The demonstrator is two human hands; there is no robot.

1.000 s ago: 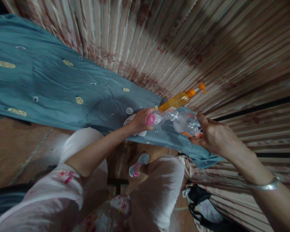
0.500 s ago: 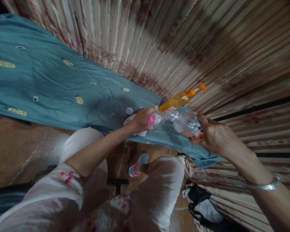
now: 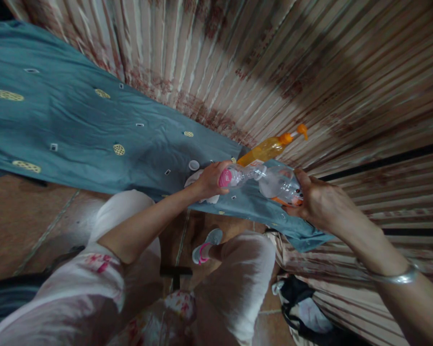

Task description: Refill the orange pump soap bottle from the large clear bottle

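My left hand (image 3: 210,180) is closed round a small clear bottle with a pink label (image 3: 234,177), held tilted. Its mouth meets the mouth of a larger clear plastic bottle (image 3: 279,185), which my right hand (image 3: 319,204) grips from below and behind. Both bottles hover above the corner of a teal patterned cloth (image 3: 104,125) that covers a low surface. A silver bangle (image 3: 397,277) sits on my right wrist.
An orange pump bottle (image 3: 270,148) stands behind the two bottles against a striped curtain (image 3: 274,62). A small white cap (image 3: 194,165) and a white cloth lie on the teal cover by my left hand. A black bag (image 3: 299,307) sits on the tiled floor.
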